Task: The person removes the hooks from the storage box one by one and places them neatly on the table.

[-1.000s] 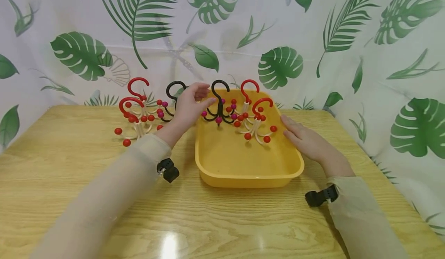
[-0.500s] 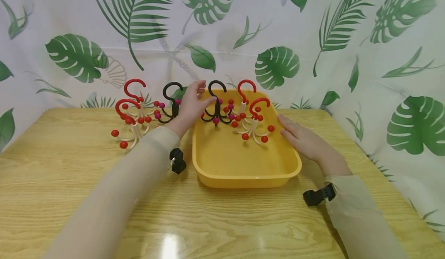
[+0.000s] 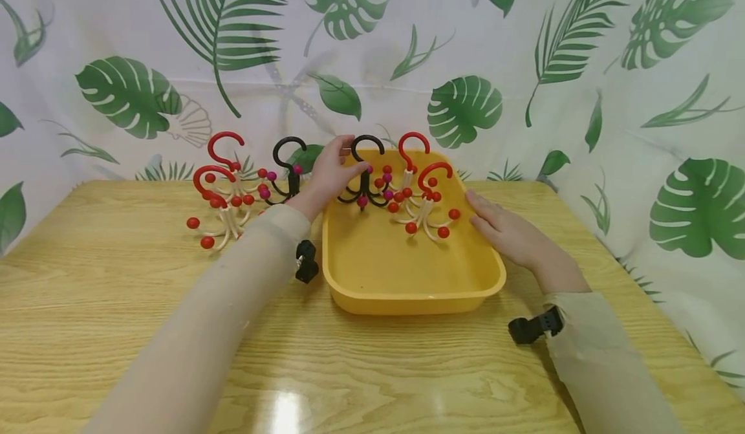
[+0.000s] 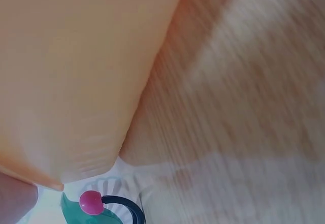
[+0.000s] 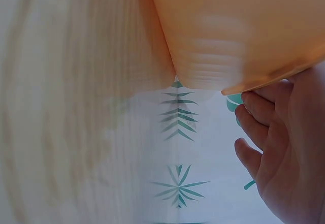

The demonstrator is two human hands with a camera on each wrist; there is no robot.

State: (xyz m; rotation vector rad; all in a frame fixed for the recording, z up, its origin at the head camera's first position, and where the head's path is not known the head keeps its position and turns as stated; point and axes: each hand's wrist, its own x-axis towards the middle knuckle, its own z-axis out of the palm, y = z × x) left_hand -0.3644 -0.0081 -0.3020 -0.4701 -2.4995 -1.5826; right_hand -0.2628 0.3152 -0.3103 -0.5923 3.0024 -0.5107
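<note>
My left hand point(image 3: 329, 174) reaches over the left rim of a yellow plastic tray point(image 3: 401, 295). Its thumb lies across the stem of a black rotating hook hanger point(image 3: 365, 187) with pink ball tips, standing in the tray. The other fingers stay apart from the thumb, partly hidden behind the tray rim. My right hand point(image 3: 505, 230) rests along the right rim, fingers extended; the right wrist view shows its fingers point(image 5: 256, 107) just under the rim. Two cream hangers with red hooks, a front one point(image 3: 427, 209) and a back one point(image 3: 408, 178), also stand in the tray.
Left of the tray on the wooden table point(image 3: 116, 279) stand two more red-hooked cream hangers, a nearer one point(image 3: 226, 215) and a farther one point(image 3: 235, 185). A second black hanger point(image 3: 293, 180) is beside them, partly behind the left hand. A leaf-patterned cloth point(image 3: 396, 52) hangs behind.
My left hand has shifted right and its thumb now overlaps the black hanger's stem. That hanger's hook has turned slightly right. My right hand stays at the rim.
</note>
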